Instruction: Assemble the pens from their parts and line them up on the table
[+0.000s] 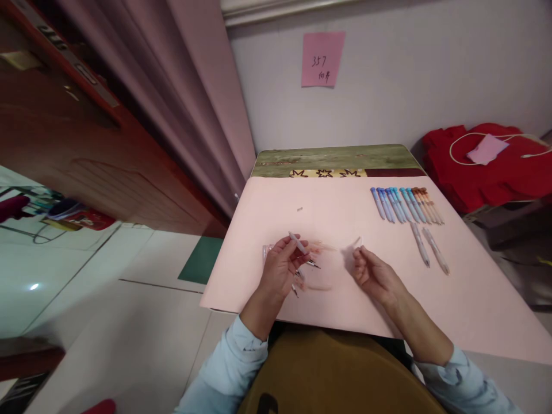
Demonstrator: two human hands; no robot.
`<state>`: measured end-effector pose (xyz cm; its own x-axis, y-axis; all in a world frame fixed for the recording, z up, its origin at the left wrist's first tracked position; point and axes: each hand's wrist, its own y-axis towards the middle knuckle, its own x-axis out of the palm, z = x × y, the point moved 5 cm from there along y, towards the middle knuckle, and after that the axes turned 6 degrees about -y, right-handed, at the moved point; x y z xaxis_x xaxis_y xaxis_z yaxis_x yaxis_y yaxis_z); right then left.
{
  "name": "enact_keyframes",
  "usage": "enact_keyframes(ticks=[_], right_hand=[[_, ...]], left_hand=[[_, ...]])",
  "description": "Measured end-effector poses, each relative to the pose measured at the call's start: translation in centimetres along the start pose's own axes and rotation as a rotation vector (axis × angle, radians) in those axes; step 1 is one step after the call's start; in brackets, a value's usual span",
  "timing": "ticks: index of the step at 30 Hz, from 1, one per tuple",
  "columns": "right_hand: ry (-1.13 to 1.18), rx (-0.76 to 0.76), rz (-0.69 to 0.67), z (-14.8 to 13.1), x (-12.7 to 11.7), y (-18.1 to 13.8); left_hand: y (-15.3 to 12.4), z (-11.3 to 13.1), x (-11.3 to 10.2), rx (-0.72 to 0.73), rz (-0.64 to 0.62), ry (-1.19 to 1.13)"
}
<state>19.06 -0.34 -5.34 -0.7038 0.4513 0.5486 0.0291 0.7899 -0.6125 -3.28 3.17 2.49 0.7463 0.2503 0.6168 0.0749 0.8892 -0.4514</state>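
Note:
My left hand (278,267) is closed around a whitish pen barrel (297,242), held at a slant above the table. Between the fingertips of my right hand (374,275) is a small, thin, pale piece (357,241), too small to identify. Under and beside my left hand lie loose pen parts: thin pinkish tubes (319,287) and dark pen tips (314,264), partly hidden by the hand. Right of my right hand rest two whitish pens (420,244). Behind these, several pens (405,205) form a row running from blue to brown.
A pale pink sheet (267,201) covers the table, with a tiny grey bit (300,209) on it. Red fabric (461,178) with a white cable lies at the right. A pink note (323,60) is stuck to the wall. Left stand a curtain (202,75) and a wooden door (121,167).

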Motion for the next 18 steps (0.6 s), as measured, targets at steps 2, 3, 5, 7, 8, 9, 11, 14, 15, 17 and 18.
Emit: enact_keyframes(ticks=[2,3,5,7,8,9,11,14,15,17,18], right_hand=[[-0.127,-0.045,-0.004,-0.1,1.8,-0.7],[-0.206,-0.104,-0.040,-0.4,2.9,-1.2],[-0.375,-0.245,-0.132,-1.0,5.1,-2.4],[-0.519,-0.439,-0.155,-1.8,6.9,-3.8],[-0.568,-0.530,-0.146,-2.2,7.6,-4.5],[-0.601,-0.610,-0.131,-2.5,8.2,-5.2],[-0.649,-0.715,-0.102,-2.9,9.3,-6.4],[-0.768,-0.792,-0.072,-3.0,10.7,-7.6],[-0.822,-0.819,-0.063,-3.0,11.1,-8.0],[-0.930,-0.892,-0.044,-3.0,11.6,-8.6],[-0.977,-0.934,-0.033,-2.9,11.8,-8.9]], left_hand=[[-0.1,0.0,0.1,-0.008,0.001,-0.016],[-0.2,0.0,0.2,-0.007,-0.008,-0.024],[-0.4,0.0,0.5,0.000,-0.033,-0.055],[-0.7,-0.1,0.7,-0.019,-0.034,-0.124],[-0.8,-0.2,0.7,-0.046,-0.021,-0.168],[-0.9,-0.4,0.7,-0.082,-0.003,-0.211],[-1.3,-0.8,0.8,-0.155,0.024,-0.283],[-1.9,-1.6,1.2,-0.231,0.024,-0.343],[-2.0,-1.8,1.3,-0.247,0.026,-0.360],[-2.3,-2.2,1.3,-0.260,0.046,-0.389],[-2.4,-2.3,1.2,-0.258,0.059,-0.398]])
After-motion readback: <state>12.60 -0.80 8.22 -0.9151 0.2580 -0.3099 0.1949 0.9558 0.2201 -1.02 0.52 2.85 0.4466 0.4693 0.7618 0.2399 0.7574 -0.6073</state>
